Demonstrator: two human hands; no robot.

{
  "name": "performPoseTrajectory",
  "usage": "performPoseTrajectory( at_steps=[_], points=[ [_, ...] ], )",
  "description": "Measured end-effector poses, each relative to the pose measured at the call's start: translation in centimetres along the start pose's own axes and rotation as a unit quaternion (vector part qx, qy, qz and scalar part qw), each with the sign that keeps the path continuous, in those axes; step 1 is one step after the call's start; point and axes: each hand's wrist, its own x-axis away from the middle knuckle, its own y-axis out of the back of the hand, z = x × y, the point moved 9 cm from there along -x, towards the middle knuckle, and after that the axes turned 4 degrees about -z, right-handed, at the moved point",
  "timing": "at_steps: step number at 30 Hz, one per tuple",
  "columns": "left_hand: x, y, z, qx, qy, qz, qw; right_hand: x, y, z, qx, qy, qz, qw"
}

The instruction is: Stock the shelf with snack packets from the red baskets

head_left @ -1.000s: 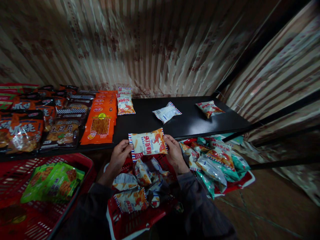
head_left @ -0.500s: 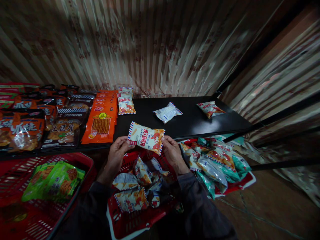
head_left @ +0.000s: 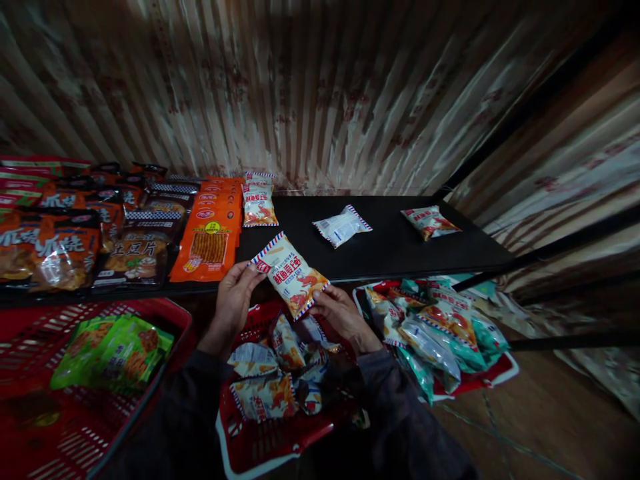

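Observation:
Between both hands is a white and orange snack bag (head_left: 290, 275) with a red-and-blue striped edge, its printed front facing me. My left hand (head_left: 235, 300) pinches its upper left end, and my right hand (head_left: 343, 317) grips the lower right corner. The bag hangs tilted just above the front edge of the black shelf (head_left: 380, 250). Beneath the hands, a red basket (head_left: 275, 443) contains several similar bags (head_left: 265, 397). On the shelf, beyond the held bag, lie a stack of matching bags (head_left: 259, 200), one bag face down (head_left: 343, 227) and one farther right (head_left: 430, 221).
Orange snack packs (head_left: 207, 233) and dark snack packs (head_left: 135, 250) fill the shelf's left part. A red basket (head_left: 175, 320) with green packs (head_left: 115, 353) stands lower left. Another red basket (head_left: 495, 379) at right holds mixed bags. A black post (head_left: 500, 147) rises at the right.
The held bag has turned clockwise from nearly level to a steep slant. My right hand has moved down slightly with its corner, while my left hand keeps the other end raised.

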Motion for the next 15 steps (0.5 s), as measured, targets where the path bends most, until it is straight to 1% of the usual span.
performPoseTrajectory(
  at_steps=[5, 9, 15],
  points=[
    [0.0, -0.6, -1.2, -0.023, -0.023, 0.004, 0.999, 0.1, -0.7, -1.1, 0.016, -0.02, 0.046, 0.999],
    [0.0, -0.7, -1.7, -0.054, -0.039, 0.0, 0.998, 0.3, -1.4, -1.5, 0.021, -0.031, 0.084, 0.996],
    [-0.8, -0.5, -1.6, -0.068, -0.064, -0.02, 0.995, 0.2, -1.5, -2.1, 0.046, -0.036, 0.097, 0.994]
  ],
)
